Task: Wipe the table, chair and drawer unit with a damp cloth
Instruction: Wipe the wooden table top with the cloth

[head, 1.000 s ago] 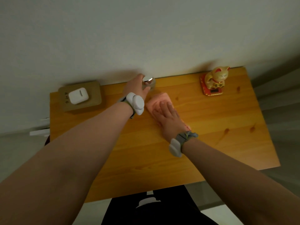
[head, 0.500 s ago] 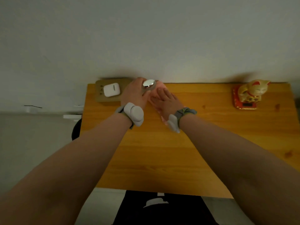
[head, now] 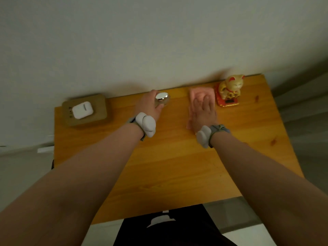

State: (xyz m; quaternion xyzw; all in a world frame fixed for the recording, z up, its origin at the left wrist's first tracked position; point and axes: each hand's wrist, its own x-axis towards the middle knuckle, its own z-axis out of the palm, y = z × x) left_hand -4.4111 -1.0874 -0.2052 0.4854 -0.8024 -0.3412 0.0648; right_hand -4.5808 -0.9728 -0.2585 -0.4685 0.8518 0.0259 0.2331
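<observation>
A wooden table (head: 170, 166) stands against a pale wall. A pink cloth (head: 198, 94) lies flat on it near the back edge, right of centre. My right hand (head: 204, 110) presses flat on the cloth with fingers spread, covering its near part. My left hand (head: 150, 105) grips a small jar with a silver lid (head: 162, 99) at the back middle of the table. Both wrists wear grey bands with white pods. No chair or drawer unit is visible.
A gold lucky-cat figure (head: 229, 87) on a red base stands just right of the cloth. A brown box (head: 85, 110) with a white earbud case (head: 82, 110) on top sits at the back left corner. The wall runs close behind the table.
My right hand has slid the cloth to the right along the back edge, from beside the jar to next to the cat figure. My left hand still holds the jar.
</observation>
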